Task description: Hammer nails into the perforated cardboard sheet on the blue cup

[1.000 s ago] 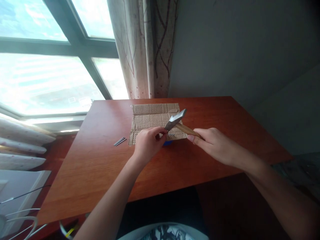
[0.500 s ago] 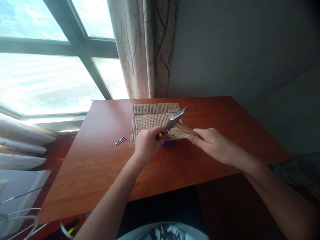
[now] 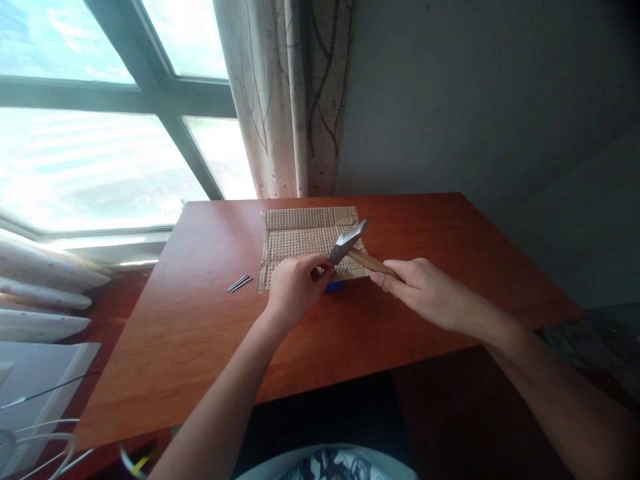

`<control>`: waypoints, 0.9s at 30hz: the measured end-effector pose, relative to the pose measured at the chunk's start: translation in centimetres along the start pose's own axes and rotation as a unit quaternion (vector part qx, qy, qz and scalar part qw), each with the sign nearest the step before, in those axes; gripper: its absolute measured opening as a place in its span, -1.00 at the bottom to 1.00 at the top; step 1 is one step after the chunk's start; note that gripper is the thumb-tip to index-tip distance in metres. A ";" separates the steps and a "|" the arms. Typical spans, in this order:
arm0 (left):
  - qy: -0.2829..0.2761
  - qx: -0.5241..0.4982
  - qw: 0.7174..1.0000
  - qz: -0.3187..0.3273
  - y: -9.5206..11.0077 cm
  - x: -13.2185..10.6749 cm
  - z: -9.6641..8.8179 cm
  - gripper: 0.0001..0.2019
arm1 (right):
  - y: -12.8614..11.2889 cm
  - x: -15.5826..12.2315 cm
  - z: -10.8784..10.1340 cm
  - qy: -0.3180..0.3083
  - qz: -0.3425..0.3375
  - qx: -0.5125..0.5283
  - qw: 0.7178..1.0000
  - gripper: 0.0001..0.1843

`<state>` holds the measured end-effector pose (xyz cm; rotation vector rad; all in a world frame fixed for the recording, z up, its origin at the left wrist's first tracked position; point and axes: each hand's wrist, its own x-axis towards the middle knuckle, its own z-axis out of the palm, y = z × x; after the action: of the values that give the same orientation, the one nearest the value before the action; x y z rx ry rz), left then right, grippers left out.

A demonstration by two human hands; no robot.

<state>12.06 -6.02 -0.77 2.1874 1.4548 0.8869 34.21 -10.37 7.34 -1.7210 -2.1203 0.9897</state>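
My right hand [image 3: 425, 290] grips the wooden handle of a hammer [image 3: 350, 243], whose metal head hangs just above the fingertips of my left hand [image 3: 295, 287]. My left hand is closed in a pinch at the near edge of a perforated cardboard sheet [image 3: 305, 233]; what it pinches is too small to name. A small blue object [image 3: 335, 286] peeks out under the cardboard beside my left hand. Loose nails [image 3: 240, 283] lie on the table to the left.
The reddish wooden table [image 3: 200, 347] stands against a grey wall, with a window at the left and a patterned curtain [image 3: 290, 100] behind. White wires and a white ledge sit at the lower left, off the table.
The hammer head rose slightly, then came down a little towards my left hand's fingertips. My left hand stayed in place.
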 end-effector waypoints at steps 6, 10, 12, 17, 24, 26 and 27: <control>-0.007 -0.013 1.000 -0.010 0.0 0.1 0.0 -0.93 | 0.1 0.0 -0.2 0.015 -0.003 0.001 1.000 -0.51; -0.028 0.000 1.000 -0.002 0.2 -0.1 -0.7 -0.91 | 0.4 0.1 0.1 0.011 0.000 0.005 1.000 -0.51; -0.017 0.041 0.999 0.014 0.3 -0.3 -1.2 -0.86 | 0.6 0.1 0.2 0.011 0.002 0.008 1.000 -0.52; -0.009 0.115 0.990 0.075 0.2 -1.0 -1.5 -0.81 | 0.9 -0.2 -0.1 0.030 0.005 0.008 0.999 -0.53; -0.021 0.107 0.992 0.065 -0.5 -1.1 -0.8 -0.80 | 0.8 0.2 0.2 0.016 0.006 0.013 1.000 -0.52; -0.023 0.101 0.993 0.063 -0.5 -1.1 -0.8 -0.80 | 0.7 0.3 0.5 0.001 0.004 0.017 1.000 -0.51; -0.023 0.099 0.993 0.061 -0.6 -1.1 -0.8 -0.80 | 0.7 0.4 0.5 -0.005 0.004 0.017 1.000 -0.51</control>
<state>10.83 -6.80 -0.81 2.4478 1.4537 0.7531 34.35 -10.14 6.40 -1.7122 -2.0923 1.0323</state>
